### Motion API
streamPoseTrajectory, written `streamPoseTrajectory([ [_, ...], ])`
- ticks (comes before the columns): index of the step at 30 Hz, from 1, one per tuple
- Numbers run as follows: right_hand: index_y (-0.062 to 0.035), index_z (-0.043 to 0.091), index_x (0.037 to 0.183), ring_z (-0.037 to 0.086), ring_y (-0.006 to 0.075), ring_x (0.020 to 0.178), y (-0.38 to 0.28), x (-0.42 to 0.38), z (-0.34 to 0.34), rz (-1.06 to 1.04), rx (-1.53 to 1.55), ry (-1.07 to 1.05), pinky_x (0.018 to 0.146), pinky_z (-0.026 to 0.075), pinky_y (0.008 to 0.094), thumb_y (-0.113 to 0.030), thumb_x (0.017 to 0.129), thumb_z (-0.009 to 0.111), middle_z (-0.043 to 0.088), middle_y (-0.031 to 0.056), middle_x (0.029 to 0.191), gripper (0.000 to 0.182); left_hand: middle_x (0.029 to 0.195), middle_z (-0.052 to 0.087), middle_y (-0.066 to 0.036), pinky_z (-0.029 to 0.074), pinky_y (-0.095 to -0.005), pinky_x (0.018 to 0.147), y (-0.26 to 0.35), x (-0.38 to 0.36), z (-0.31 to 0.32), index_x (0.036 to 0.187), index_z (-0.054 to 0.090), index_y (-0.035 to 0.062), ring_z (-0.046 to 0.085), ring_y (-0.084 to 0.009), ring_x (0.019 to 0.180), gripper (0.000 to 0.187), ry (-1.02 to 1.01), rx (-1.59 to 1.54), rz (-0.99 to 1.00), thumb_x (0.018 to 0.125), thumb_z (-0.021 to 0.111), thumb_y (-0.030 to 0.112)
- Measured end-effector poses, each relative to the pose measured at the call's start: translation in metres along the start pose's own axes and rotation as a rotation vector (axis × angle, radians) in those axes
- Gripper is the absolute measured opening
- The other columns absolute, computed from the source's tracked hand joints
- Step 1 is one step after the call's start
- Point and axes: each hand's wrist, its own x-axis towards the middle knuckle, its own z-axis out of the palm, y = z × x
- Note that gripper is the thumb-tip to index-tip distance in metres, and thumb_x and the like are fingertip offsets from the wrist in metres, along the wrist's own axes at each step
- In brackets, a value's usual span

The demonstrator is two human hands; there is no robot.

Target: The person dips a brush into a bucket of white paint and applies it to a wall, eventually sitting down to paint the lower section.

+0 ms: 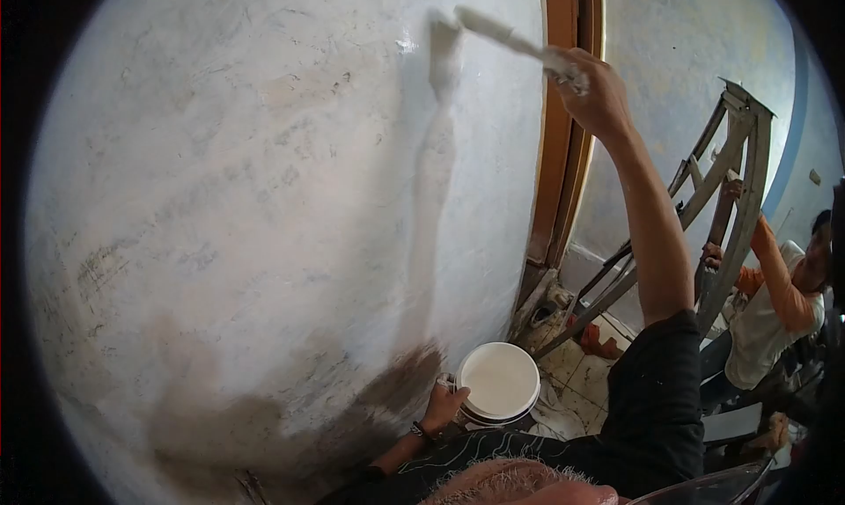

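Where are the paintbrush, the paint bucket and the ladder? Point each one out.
paintbrush (pixel 444 43): head view, on the bristle head against the wall.
paint bucket (pixel 498 382): head view, on the white paint inside.
ladder (pixel 738 166): head view, on its upper side rail.

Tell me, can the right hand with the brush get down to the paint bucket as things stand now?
Probably yes. The right hand is high at the wall, but the bucket, held by the left hand, is open, with nothing between.

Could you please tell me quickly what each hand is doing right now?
Left hand: closed on the rim of the round white paint bucket.
Right hand: closed around the white-coated paintbrush.
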Motion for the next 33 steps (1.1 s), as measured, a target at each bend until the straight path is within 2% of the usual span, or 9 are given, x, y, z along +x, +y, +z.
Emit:
streamPoseTrajectory([
  [2, -0.0182, 0.068, 0.114, 0.065, 0.0218, 0.065, 0.005, -0.01, 0.015, -0.065, 0.094, 0.301, 0.057, 0.053, 0.0325, -0.017, 0.088, 0.064, 0.069, 0.006, 0.089, 0.026, 0.093, 0.067, -0.01, 0.052, -0.0304, 0.07, 0.015, -0.005, 0.004, 0.103, 0.058, -0.0045, 0.064, -0.0147, 0.08, 0.025, 0.009, -0.006, 0.002, 0.082, 0.064, 0.006],
  [9, -0.0165, 0.068, 0.111, 0.063, 0.0228, 0.06, -0.039, -0.14, 0.035, -0.116, -0.121, -0.387, 0.053, 0.051, 0.037, -0.016, 0.088, 0.063, 0.064, 0.0077, 0.074, 0.023, 0.093, 0.066, -0.011, 0.052, -0.0308, 0.07, 0.002, -0.002, -0.005, 0.103, 0.055, -0.0044, 0.064, -0.0158, 0.082, 0.025, -0.029, -0.004, -0.044, 0.082, 0.064, 0.006],
  [12, -0.0151, 0.068, 0.109, 0.066, 0.0251, 0.068, -0.011, -0.163, 0.029, 0.116, 0.186, -0.255, 0.06, 0.052, 0.0417, -0.018, 0.088, 0.063, 0.067, 0.01, 0.077, 0.021, 0.092, 0.065, -0.01, 0.052, -0.031, 0.069, 0.009, 0.001, 0.001, 0.102, 0.054, -0.0037, 0.064, -0.0157, 0.08, 0.024, -0.013, 0.042, -0.001, 0.083, 0.065, 0.007],
  [16, -0.0103, 0.068, 0.105, 0.069, 0.029, 0.077, -0.033, -0.088, 0.003, 0.378, -0.215, -0.32, 0.067, 0.053, 0.0439, -0.021, 0.09, 0.058, 0.069, 0.0117, 0.084, 0.02, 0.091, 0.064, -0.01, 0.053, -0.0312, 0.068, 0.017, 0.003, 0.004, 0.101, 0.052, -0.0028, 0.063, -0.0159, 0.079, 0.023, -0.103, 0.094, -0.052, 0.084, 0.065, 0.007],
  [19, -0.0044, 0.065, 0.093, 0.068, 0.0309, 0.064, -0.067, -0.073, 0.032, 0.207, -0.184, -0.235, 0.057, 0.053, 0.0449, -0.017, 0.093, 0.047, 0.067, 0.0139, 0.078, 0.022, 0.091, 0.063, -0.01, 0.053, -0.0313, 0.067, 0.001, 0.006, 0.009, 0.102, 0.048, -0.0023, 0.063, -0.016, 0.079, 0.026, -0.124, 0.124, -0.064, 0.085, 0.064, 0.008],
  [21, 0.0027, 0.063, 0.09, 0.064, 0.0322, 0.055, -0.118, -0.076, 0.03, 0.065, -0.218, -0.4, 0.054, 0.054, 0.0407, -0.014, 0.091, 0.052, 0.065, 0.0165, 0.071, 0.02, 0.091, 0.063, -0.01, 0.053, -0.0313, 0.067, 0.002, 0.008, 0.01, 0.102, 0.047, -0.002, 0.063, -0.0158, 0.079, 0.026, -0.168, 0.106, -0.126, 0.085, 0.064, 0.008],
  [25, -0.0069, 0.065, 0.095, 0.064, 0.0266, 0.056, -0.122, -0.097, -0.012, 0.063, 0.163, -0.148, 0.054, 0.051, 0.0398, -0.02, 0.091, 0.058, 0.066, 0.0104, 0.073, 0.015, 0.092, 0.063, -0.011, 0.052, -0.0314, 0.068, -0.004, 0.009, 0.012, 0.102, 0.046, -0.0022, 0.062, -0.0164, 0.081, 0.028, -0.157, 0.072, -0.15, 0.084, 0.065, 0.009],
  [29, -0.0121, 0.07, 0.099, 0.061, 0.0257, 0.062, -0.093, -0.099, 0.015, 0.585, 0.612, -0.356, 0.06, 0.048, 0.0367, -0.031, 0.091, 0.061, 0.065, 0.0115, 0.07, 0.023, 0.094, 0.062, -0.012, 0.052, -0.0324, 0.07, -0.029, 0.009, 0.003, 0.105, 0.047, -0.0037, 0.062, -0.0169, 0.084, 0.032, -0.117, 0.073, -0.133, 0.083, 0.065, 0.009],
  [33, -0.01, 0.07, 0.096, 0.061, 0.0287, 0.064, -0.022, -0.162, 0.075, 0.579, 0.303, -0.389, 0.065, 0.048, 0.0406, -0.032, 0.091, 0.063, 0.063, 0.0115, 0.069, 0.024, 0.097, 0.063, -0.011, 0.053, -0.0325, 0.072, -0.008, 0.006, 0.007, 0.109, 0.049, -0.0041, 0.062, -0.0167, 0.085, 0.032, -0.104, -0.007, -0.068, 0.083, 0.064, 0.008],
])
